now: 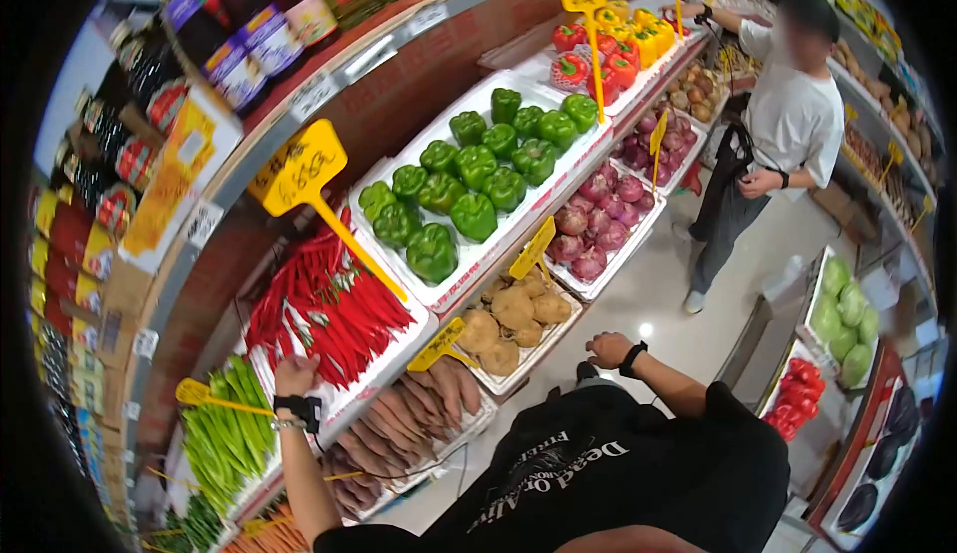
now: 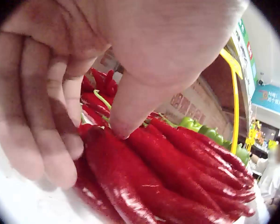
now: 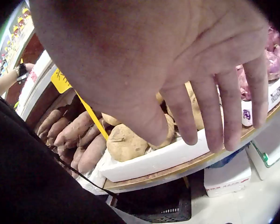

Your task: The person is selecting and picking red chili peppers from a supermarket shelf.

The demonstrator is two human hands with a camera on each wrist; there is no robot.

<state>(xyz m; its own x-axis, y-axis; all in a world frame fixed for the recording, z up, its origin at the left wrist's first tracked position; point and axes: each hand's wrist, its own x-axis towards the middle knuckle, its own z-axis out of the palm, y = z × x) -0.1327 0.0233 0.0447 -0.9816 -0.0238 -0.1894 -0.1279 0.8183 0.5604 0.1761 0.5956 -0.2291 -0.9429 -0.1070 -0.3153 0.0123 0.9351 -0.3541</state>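
In the head view my left hand (image 1: 295, 375) is at the left side of a heap of red chili peppers (image 1: 339, 319) in a white foam tray. The left wrist view shows the thumb tip on one thick red chili pepper (image 2: 119, 175) near its upper end. The curled fingers (image 2: 42, 135) lie along its other side, so the hand pinches it. My right hand (image 1: 608, 348) hangs in front of the potatoes (image 1: 513, 312) with nothing in it. In the right wrist view its fingers are spread and fairly straight, overlapping the potato tray (image 3: 151, 163).
Green bell peppers (image 1: 474, 169) lie in a tray beyond the chilies, long green peppers (image 1: 229, 433) to the left. Sweet potatoes (image 1: 409, 418) and red onions (image 1: 603, 216) fill lower trays. Yellow price signs (image 1: 307, 166) stick up on stems. Another person (image 1: 788, 105) stands in the aisle.
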